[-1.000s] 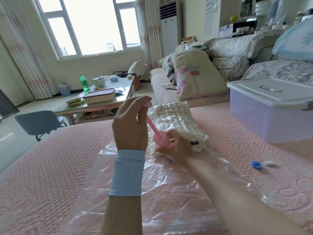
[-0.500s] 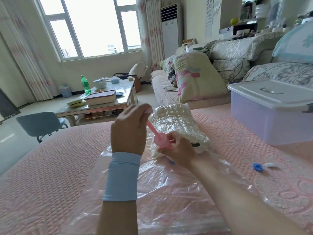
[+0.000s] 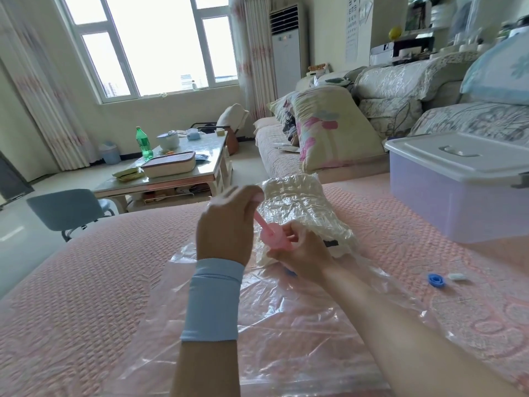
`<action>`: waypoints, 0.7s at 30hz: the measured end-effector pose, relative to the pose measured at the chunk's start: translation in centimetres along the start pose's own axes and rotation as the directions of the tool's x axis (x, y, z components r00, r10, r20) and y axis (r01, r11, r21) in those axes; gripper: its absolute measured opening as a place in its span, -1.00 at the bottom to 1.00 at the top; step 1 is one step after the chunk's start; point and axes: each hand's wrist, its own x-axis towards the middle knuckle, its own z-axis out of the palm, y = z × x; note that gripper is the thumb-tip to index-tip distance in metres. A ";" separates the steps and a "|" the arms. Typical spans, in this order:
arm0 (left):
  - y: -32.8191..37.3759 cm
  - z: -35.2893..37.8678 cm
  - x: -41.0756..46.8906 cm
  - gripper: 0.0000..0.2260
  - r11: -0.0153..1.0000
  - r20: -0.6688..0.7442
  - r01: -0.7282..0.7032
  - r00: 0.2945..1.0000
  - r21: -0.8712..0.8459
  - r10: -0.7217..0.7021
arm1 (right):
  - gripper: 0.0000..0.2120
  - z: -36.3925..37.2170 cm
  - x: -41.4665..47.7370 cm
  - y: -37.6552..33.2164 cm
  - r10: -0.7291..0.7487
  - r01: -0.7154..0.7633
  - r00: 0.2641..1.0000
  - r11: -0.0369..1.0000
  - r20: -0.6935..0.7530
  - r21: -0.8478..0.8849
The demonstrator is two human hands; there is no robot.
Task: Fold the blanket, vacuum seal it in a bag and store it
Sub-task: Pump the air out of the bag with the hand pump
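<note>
Evidently mid-sealing: the left hand [image 3: 226,224] curls its fingers round the plunger of the pink hand pump [image 3: 273,237], and the right hand [image 3: 300,250] grips its barrel on the vacuum bag [image 3: 257,325]. The shrunken blanket [image 3: 297,207] lies just beyond the pump. Next, a plunger stroke seems due.

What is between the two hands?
A pink pump, seen in the head view. The left hand grips its handle at the top, and the right hand holds its round base down by the clear vacuum bag.
</note>
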 end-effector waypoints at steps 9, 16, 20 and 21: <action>0.0 4.2 -1.8 -0.84 0.981 -0.058 0.087 0.993 -0.171 -0.098 | -0.60 0.2 0.0 0.0 0.018 -0.018 1.000 1.000 -0.017 0.009; 0.4 1.5 -1.1 -0.85 0.983 0.088 0.054 0.994 0.174 -0.070 | -0.62 0.2 -0.3 0.1 0.010 -0.010 1.000 1.000 -0.007 0.012; 1.1 -1.8 1.0 -0.85 0.999 -0.253 0.031 0.967 0.037 -0.021 | -0.62 -0.1 -0.2 0.1 0.021 -0.022 0.999 1.000 0.024 0.017; 1.3 -1.6 1.1 -0.85 0.999 -0.307 0.033 0.951 -0.012 -0.035 | -0.62 -0.1 -0.2 0.1 0.021 -0.022 0.999 1.000 0.026 0.016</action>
